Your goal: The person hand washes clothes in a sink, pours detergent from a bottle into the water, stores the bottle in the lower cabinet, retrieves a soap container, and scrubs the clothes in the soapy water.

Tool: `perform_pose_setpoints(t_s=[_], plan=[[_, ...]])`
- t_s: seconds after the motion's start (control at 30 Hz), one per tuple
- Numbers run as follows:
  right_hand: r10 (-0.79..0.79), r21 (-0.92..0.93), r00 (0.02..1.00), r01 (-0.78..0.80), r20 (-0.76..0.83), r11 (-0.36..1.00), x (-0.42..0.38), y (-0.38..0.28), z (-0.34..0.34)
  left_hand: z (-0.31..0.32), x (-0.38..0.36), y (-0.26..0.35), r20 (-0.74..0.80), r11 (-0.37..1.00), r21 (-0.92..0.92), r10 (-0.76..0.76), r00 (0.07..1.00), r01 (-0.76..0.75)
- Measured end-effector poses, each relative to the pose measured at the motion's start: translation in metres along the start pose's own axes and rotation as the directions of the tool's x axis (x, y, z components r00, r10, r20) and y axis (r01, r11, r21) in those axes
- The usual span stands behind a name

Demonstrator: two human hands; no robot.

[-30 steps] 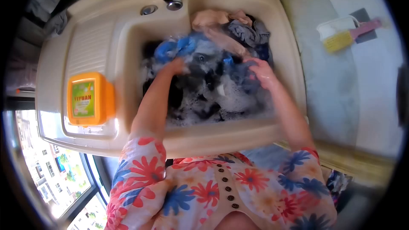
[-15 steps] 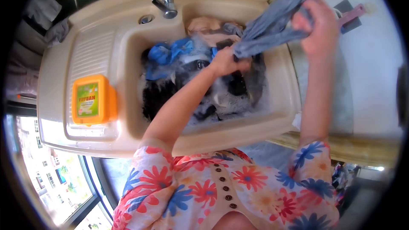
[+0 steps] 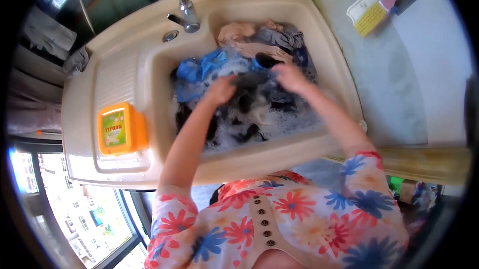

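Note:
A beige sink basin [image 3: 339,84] holds sudsy water and wet clothes. My left hand [image 3: 221,89] is over the suds at the middle of the basin, at the edge of a dark wet cloth [image 3: 249,80]. Opposite it, my right hand [image 3: 289,75] is at the cloth's other side, just below a black piece [image 3: 267,60]. Both hands are blurred and their fingertips are hard to make out. A blue cloth [image 3: 199,67] lies left of them, while peach cloth [image 3: 237,33] and grey cloth [image 3: 279,38] are bunched at the back.
An orange tub [image 3: 134,128] stands on the ribbed drainboard [image 3: 112,77] at the left. The metal faucet [image 3: 188,17] rises behind the basin. A yellow-bristled brush [image 3: 374,17] hangs on the right wall. Grey cloth [image 3: 76,62] hangs over the left rim.
The grey cloth that was raised at the right is no longer held up. My right hand has come down into the basin area, and my left hand has moved left. The view has shifted.

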State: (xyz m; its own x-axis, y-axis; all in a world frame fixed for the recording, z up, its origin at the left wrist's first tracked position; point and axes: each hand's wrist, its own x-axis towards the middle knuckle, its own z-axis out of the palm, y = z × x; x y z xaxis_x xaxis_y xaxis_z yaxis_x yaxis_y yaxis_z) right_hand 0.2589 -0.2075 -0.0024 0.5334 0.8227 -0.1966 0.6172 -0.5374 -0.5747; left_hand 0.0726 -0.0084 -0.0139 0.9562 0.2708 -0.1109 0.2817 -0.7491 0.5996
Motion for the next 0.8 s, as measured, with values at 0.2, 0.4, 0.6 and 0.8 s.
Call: perform_pose_setpoints(t_s=[0.2, 0.4, 0.6, 0.8], plan=[[0.166, -0.403, 0.962, -0.067, 0.217, 0.913, 0.012, 0.001, 0.049, 0.032, 0.004, 0.027, 0.074, 0.930, 0.252, -0.295, 0.953, 0.268], [0.167, 0.632, 0.973, -0.229, 0.158, 0.740, 0.000, 0.039, -0.009, -0.026, 0.001, 0.024, 0.359, -0.011, -0.928, -0.299, 0.884, 0.373], [-0.057, 0.119, 0.959, 0.093, -0.276, 0.989, -0.012, -0.081, 0.040, -0.018, -0.010, 0.080, 0.399, -0.331, -0.896, -0.304, 0.865, 0.297], [-0.364, -0.033, 0.797, 0.399, -0.483, 0.916, -0.014, -0.089, 0.060, 0.096, 0.026, -0.033, 0.044, 0.263, -0.958, -0.252, 0.967, 0.113]])
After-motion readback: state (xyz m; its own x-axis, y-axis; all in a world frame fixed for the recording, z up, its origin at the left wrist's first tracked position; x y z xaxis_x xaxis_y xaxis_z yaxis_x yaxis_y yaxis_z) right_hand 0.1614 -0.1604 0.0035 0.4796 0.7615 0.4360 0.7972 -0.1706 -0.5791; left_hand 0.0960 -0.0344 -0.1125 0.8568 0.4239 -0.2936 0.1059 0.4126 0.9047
